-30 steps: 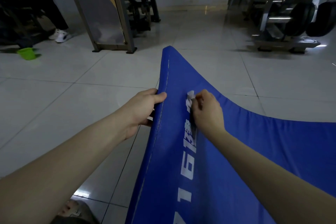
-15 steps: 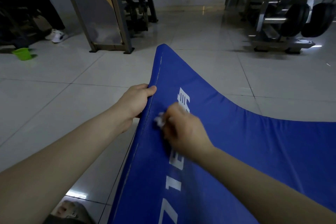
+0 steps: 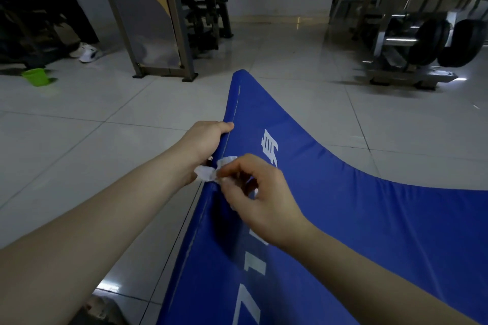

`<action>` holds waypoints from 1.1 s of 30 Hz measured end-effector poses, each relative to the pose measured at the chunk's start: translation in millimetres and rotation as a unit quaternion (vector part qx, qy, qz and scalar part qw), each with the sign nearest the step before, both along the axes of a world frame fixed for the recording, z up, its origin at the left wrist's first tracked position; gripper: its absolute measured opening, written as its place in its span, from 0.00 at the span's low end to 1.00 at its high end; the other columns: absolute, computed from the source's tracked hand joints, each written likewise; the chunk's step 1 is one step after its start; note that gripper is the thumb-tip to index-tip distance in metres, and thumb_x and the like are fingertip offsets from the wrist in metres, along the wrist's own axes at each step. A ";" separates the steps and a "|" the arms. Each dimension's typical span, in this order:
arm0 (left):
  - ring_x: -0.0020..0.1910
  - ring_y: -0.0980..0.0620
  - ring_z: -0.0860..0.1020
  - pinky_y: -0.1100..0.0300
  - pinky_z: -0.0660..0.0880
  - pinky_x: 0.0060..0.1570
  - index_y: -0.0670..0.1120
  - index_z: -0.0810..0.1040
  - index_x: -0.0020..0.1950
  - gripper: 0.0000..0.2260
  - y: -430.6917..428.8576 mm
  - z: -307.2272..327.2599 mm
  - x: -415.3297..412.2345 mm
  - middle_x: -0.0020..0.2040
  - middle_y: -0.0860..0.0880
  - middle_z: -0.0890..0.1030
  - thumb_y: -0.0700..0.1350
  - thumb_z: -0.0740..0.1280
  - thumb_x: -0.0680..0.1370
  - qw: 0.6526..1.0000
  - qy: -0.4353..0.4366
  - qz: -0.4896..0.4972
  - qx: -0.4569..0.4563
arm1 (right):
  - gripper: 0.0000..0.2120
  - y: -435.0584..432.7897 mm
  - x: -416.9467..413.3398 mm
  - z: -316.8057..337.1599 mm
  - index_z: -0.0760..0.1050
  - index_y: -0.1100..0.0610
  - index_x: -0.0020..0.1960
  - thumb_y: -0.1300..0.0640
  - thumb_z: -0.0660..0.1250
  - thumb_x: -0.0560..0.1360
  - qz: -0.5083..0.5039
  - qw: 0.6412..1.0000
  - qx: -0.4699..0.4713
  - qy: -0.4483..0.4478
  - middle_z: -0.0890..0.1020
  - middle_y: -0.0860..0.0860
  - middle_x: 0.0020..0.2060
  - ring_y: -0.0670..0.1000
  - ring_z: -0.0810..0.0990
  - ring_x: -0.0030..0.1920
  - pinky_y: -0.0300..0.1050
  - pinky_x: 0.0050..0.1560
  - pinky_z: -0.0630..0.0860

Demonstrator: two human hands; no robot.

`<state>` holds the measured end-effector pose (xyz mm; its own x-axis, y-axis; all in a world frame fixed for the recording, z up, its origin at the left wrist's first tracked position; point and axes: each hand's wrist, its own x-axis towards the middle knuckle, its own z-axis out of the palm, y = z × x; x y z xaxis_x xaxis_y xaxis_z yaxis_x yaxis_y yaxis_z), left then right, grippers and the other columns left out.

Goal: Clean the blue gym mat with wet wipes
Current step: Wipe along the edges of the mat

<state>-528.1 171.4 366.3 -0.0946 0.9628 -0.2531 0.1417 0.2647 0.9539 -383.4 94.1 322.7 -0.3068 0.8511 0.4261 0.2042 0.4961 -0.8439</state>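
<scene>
Wipe point(image 3: 207, 171) dragged to mat point(image 3: 369, 219) edge, pinched in right hand point(image 3: 264, 200); left hand point(image 3: 203, 140) grips edge, running forward.

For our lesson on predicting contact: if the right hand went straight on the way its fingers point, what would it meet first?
Probably the left hand, gripping the mat edge: the right hand and its wipe point left at that wrist. Depth is unclear; the wipe may already touch it.

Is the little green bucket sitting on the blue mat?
No, the green bucket stands on the tiled floor, well apart from the blue gym mat.
</scene>
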 end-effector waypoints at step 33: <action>0.40 0.49 0.83 0.55 0.77 0.39 0.47 0.80 0.48 0.09 6.8 20.6 17.1 0.39 0.48 0.85 0.46 0.62 0.83 0.986 0.110 -0.101 0.070 | 0.08 63.3 9.0 16.7 0.67 0.51 0.47 0.58 0.67 0.78 -0.142 0.971 0.129 -0.143 0.74 0.42 0.38 0.41 0.72 0.35 0.37 0.36 0.70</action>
